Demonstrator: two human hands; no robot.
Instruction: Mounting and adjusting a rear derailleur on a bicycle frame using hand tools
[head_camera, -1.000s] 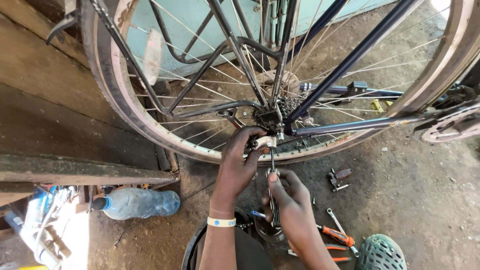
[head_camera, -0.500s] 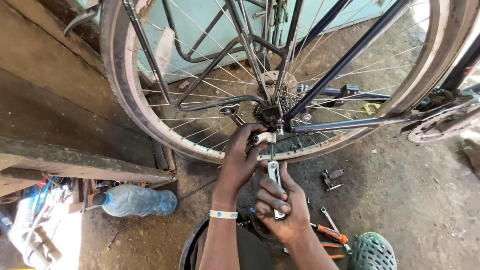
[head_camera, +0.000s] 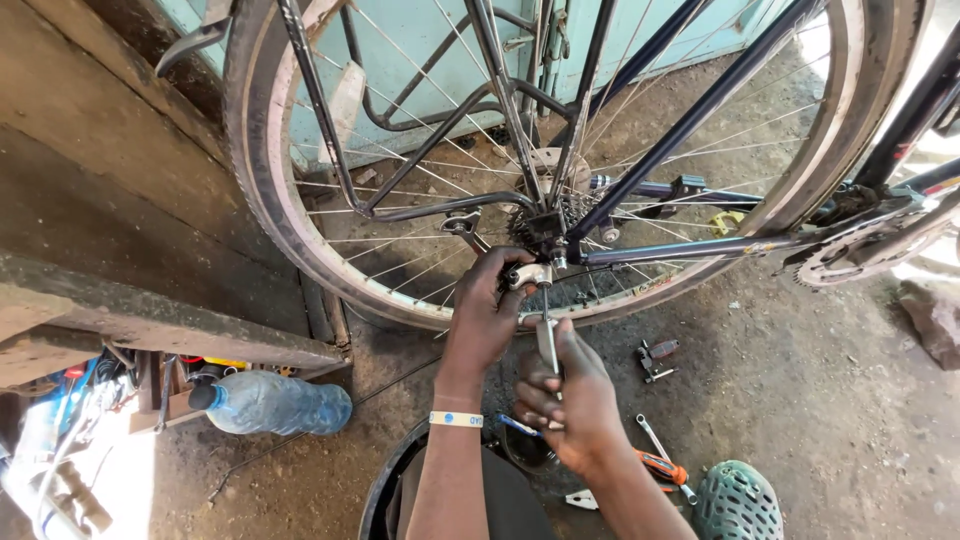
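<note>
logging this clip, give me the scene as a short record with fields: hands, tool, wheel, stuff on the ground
left hand: grips a small metal part by the wheel's axle
right hand: wrapped round a metal tool, shaft pointing up to that part
wheel: bicycle rear wheel, sprocket at the hub
ground: plastic bottle lying at left, pliers and a green perforated shoe at right
wrist: pale band on the left
</note>
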